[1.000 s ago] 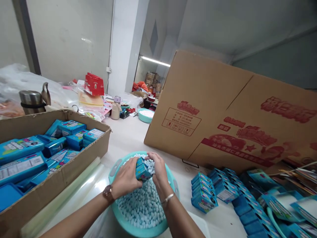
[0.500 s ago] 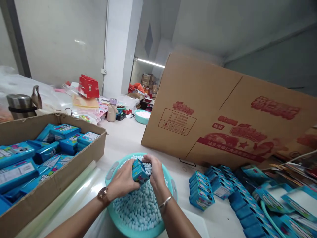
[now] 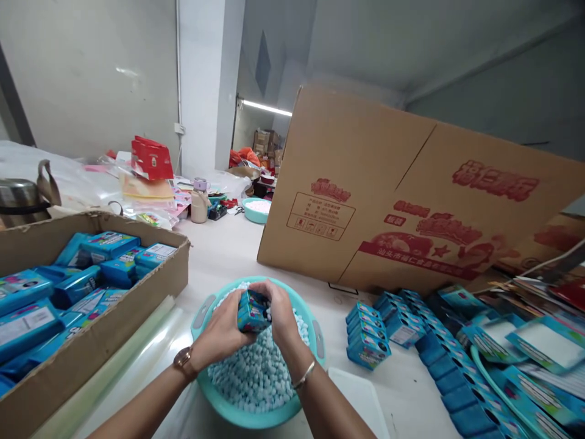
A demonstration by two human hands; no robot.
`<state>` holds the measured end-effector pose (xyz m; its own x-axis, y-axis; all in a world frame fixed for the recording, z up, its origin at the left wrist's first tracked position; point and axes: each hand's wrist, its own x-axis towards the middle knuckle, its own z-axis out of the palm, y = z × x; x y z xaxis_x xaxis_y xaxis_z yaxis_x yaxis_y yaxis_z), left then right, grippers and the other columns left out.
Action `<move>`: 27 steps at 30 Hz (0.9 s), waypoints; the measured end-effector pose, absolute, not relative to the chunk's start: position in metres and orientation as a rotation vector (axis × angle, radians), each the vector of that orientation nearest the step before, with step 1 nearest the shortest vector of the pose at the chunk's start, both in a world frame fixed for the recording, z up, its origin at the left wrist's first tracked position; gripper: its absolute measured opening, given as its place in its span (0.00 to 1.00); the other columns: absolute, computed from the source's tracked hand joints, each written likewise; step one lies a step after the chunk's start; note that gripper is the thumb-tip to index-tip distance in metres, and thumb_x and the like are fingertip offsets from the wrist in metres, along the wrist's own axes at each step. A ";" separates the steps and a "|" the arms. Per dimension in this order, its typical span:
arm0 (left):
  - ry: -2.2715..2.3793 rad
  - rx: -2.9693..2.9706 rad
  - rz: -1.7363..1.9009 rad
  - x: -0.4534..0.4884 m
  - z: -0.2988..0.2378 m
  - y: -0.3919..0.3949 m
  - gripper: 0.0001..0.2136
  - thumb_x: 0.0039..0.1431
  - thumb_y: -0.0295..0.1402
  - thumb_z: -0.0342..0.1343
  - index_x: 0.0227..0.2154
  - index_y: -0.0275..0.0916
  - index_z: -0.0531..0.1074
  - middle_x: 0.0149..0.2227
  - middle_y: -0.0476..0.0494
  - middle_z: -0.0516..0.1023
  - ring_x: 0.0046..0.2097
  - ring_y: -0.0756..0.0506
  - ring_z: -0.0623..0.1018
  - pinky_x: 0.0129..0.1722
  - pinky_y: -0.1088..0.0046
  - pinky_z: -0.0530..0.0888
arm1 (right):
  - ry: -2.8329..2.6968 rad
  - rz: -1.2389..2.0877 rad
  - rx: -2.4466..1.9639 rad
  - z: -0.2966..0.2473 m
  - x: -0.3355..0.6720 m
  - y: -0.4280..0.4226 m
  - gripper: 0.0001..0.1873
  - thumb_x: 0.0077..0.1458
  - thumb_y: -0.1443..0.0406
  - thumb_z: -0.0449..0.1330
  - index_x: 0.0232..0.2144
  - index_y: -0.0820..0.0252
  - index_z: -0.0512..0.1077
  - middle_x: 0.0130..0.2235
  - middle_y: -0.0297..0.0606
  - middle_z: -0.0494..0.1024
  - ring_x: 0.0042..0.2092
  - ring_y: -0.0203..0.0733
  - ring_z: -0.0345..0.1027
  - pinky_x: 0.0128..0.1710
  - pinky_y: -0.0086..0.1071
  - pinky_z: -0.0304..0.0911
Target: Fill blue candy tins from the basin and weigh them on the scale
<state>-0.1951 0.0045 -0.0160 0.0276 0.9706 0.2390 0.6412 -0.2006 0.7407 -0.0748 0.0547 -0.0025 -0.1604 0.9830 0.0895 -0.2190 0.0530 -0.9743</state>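
A teal basin [image 3: 208, 308] full of small pale blue tablets [image 3: 256, 375] sits on the white table in front of me. Over it my left hand [image 3: 223, 332] grips a small blue carton [image 3: 253, 310] from the left side. My right hand [image 3: 278, 308] curls against the carton's right end, fingers closed over its top. Whether tablets are in that hand is hidden. A watch is on my left wrist, a bracelet on my right.
A low cardboard tray [image 3: 114, 341] of blue cartons stands at left. Rows of small blue cartons [image 3: 370, 341] lie at right, beside flat blue packaging [image 3: 525, 366]. A big brown shipping box [image 3: 411, 195] leans behind. A steel flask [image 3: 18, 198] and clutter sit far back.
Both hands have lifted the blue carton slightly above the tablets and turned it more upright. The view has shifted a little to the right.
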 end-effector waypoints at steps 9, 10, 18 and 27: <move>1.695 2.152 0.636 -0.211 0.004 -0.011 0.32 0.40 0.36 0.61 0.52 0.40 0.60 0.51 0.39 0.70 0.52 0.34 0.70 0.51 0.57 0.67 | -1.560 1.208 -1.093 -0.017 0.001 0.055 0.29 0.58 0.48 0.49 0.55 0.55 0.66 0.57 0.42 0.69 0.59 0.47 0.60 0.60 0.41 0.49; 1.705 2.271 0.481 -0.211 0.008 -0.011 0.30 0.39 0.34 0.61 0.50 0.39 0.62 0.49 0.38 0.71 0.52 0.33 0.70 0.51 0.55 0.66 | -1.648 1.126 -1.219 -0.029 0.010 0.057 0.30 0.57 0.49 0.51 0.56 0.57 0.65 0.59 0.44 0.66 0.60 0.48 0.57 0.60 0.42 0.48; 1.698 2.441 0.019 -0.170 -0.007 0.015 0.25 0.31 0.27 0.59 0.40 0.36 0.68 0.41 0.33 0.73 0.43 0.30 0.74 0.42 0.53 0.69 | -1.633 1.026 -1.398 -0.088 -0.013 0.059 0.21 0.53 0.55 0.56 0.46 0.57 0.75 0.52 0.45 0.72 0.57 0.52 0.58 0.60 0.44 0.44; 1.904 2.086 0.670 -0.171 -0.013 0.002 0.31 0.41 0.34 0.60 0.51 0.38 0.59 0.50 0.38 0.70 0.51 0.37 0.73 0.48 0.63 0.69 | -1.390 1.144 -1.030 -0.025 -0.040 0.069 0.14 0.46 0.56 0.60 0.27 0.61 0.77 0.28 0.34 0.76 0.32 0.40 0.67 0.36 0.31 0.61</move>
<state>-0.1710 0.0018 -0.0127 0.0466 0.9839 0.1724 0.8749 -0.1235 0.4682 -0.0403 0.0688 -0.0248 -0.1167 0.9765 0.1810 0.0099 0.1834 -0.9830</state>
